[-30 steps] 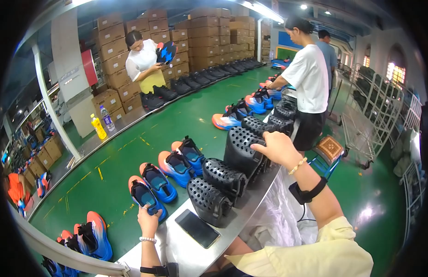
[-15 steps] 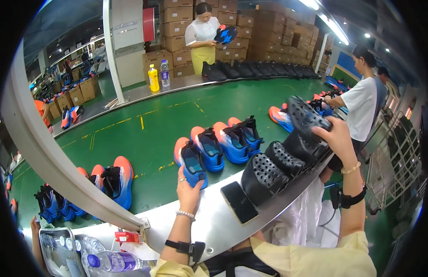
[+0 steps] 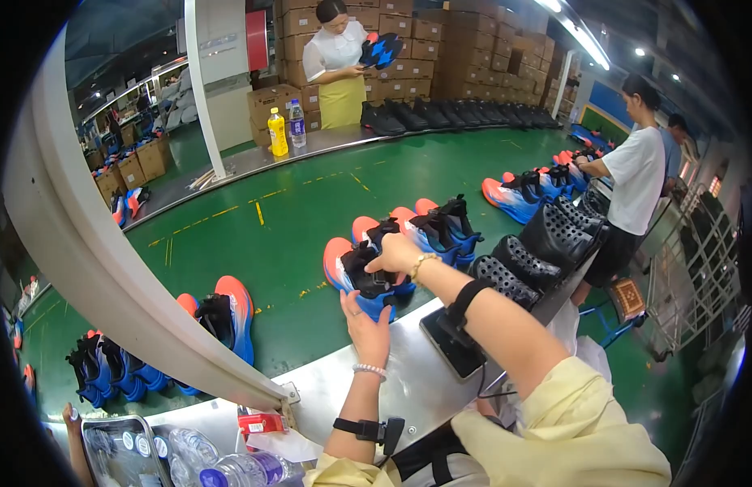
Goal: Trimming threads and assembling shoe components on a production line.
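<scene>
The hands (image 3: pixel 368 334) are close together, right forearm (image 3: pixel 506 333) slanting inward.

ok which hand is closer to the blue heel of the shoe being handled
Left. The left hand is right at the heel, its thumb and fingers around it; the right hand is farther off, over the upper part of the shoe.
</scene>
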Demonstrator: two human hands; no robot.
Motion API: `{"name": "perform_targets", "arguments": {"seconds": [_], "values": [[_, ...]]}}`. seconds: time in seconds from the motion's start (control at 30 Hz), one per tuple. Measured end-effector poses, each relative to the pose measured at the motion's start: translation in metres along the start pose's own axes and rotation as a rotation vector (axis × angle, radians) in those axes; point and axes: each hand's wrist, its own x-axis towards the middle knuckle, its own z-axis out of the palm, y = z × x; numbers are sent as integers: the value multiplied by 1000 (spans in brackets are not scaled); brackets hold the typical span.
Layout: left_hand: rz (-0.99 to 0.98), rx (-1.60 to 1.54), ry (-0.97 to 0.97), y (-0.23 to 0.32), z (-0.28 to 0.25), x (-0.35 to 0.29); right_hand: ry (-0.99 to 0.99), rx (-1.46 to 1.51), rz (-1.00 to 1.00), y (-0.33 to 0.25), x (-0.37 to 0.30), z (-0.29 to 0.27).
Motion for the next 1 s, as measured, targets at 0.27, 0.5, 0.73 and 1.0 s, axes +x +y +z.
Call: {"name": "perform_targets", "arguments": {"seconds": [0.27,0.5,0.73,1.0], "values": [[-57,5,-125,1,-1,3,341,-162,-119,17,20,81],[-128,-59,-210,6,-7,11,335,-263,-169,17,40,86],[-108,-102,-222,-16,-4,18,225,-177,-174,19,45,80],[-288,-181,-269,-19,-40,89,416,266,-424,54,-73,95]]}}
